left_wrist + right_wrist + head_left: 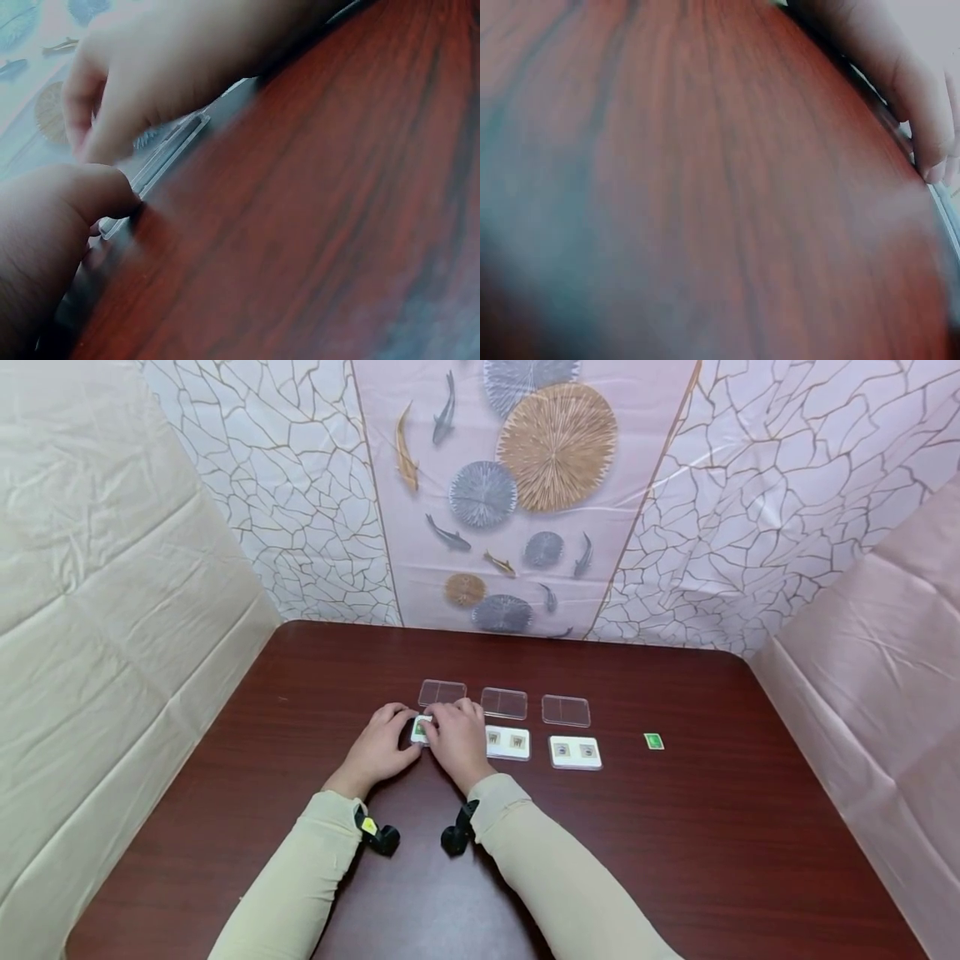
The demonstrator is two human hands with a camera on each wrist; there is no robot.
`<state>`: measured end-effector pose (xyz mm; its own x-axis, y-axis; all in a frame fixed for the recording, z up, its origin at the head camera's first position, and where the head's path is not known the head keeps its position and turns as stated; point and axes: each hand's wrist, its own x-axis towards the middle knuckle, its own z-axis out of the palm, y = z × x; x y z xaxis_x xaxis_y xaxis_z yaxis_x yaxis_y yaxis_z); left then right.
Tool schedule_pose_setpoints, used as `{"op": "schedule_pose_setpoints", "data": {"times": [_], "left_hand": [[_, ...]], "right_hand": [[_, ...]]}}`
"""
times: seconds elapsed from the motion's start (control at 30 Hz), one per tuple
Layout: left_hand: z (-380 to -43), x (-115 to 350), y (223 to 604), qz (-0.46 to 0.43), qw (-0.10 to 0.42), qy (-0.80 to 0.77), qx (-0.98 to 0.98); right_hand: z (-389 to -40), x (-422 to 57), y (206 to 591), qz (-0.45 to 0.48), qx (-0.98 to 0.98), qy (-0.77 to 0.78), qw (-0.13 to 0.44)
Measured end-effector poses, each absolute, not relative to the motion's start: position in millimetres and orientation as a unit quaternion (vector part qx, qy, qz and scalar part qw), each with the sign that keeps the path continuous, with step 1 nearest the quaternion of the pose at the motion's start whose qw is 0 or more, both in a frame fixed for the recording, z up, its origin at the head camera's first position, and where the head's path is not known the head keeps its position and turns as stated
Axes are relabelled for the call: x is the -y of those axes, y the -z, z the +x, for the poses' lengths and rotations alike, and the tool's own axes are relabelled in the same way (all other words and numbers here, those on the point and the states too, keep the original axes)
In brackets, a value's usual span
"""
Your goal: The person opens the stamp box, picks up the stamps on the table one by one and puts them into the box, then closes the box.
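In the head view my left hand (378, 750) grips the left end of a flat white-lined plastic case (414, 739), thumb along its near edge. My right hand (459, 739) leans over the same case from the right, covering most of it. Its thumb and fingertips are bent down at a small green stamp (420, 727), partly hidden beneath them. In the left wrist view the clear rim of the case (176, 154) shows below the two hands. The right wrist view has the right fingers (930, 142) down at the case edge.
Two more white-lined cases, the middle one (507, 742) and the right one (575, 752), each hold two small stamps. Behind the row lie three clear lids (442, 692). A loose green stamp (654, 741) lies further right on the dark wooden table (697, 827).
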<state>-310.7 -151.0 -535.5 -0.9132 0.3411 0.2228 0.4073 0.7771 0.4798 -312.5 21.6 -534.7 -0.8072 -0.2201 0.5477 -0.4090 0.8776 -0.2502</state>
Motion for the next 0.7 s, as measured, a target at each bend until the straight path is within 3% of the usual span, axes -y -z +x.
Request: {"op": "schedule_pose_setpoints", "data": {"times": [0.37,0.7], "left_hand": [[-307.5,151.0,537.0,-0.191,0.057,0.268,0.942],[-307.7,149.4,534.3,-0.196,0.059,0.264,0.943]], "right_hand": [[-300.0,-71.6,538.0,0.213,0.835,-0.296,0.411],[-277.5,-188.6,534.0,0.188,0.808,-0.314,0.461]]}}
